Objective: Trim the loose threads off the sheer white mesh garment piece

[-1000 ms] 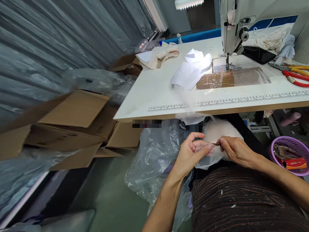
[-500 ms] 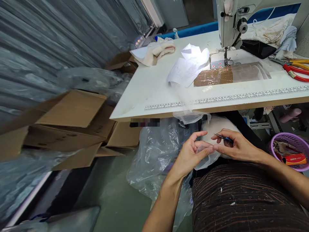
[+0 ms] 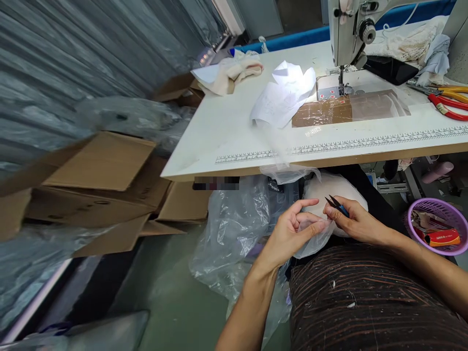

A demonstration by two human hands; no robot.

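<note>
Over my lap, my left hand [image 3: 298,231] pinches the edge of a sheer white fabric [image 3: 317,243] between thumb and fingers, with the index finger stretched out. My right hand [image 3: 351,219] is closed around small dark thread snips [image 3: 340,206], whose two pointed blades are apart and face up and left. Its thumb and fingertips lie close to the left fingertips, beside the fabric. More of the sheer fabric [image 3: 288,173] hangs over the table's front edge.
A white sewing table [image 3: 204,141] with a sewing machine [image 3: 351,36] stands ahead, bearing white cloth [image 3: 285,95] and red-handled pliers [image 3: 448,108]. Cardboard boxes [image 3: 98,163] are at the left, clear plastic bags [image 3: 234,229] under the table, a purple basket [image 3: 438,207] at the right.
My right hand has turned, and the snips now point more upward with both blades visible and apart. My left hand still pinches the fabric. The view has shifted slightly.
</note>
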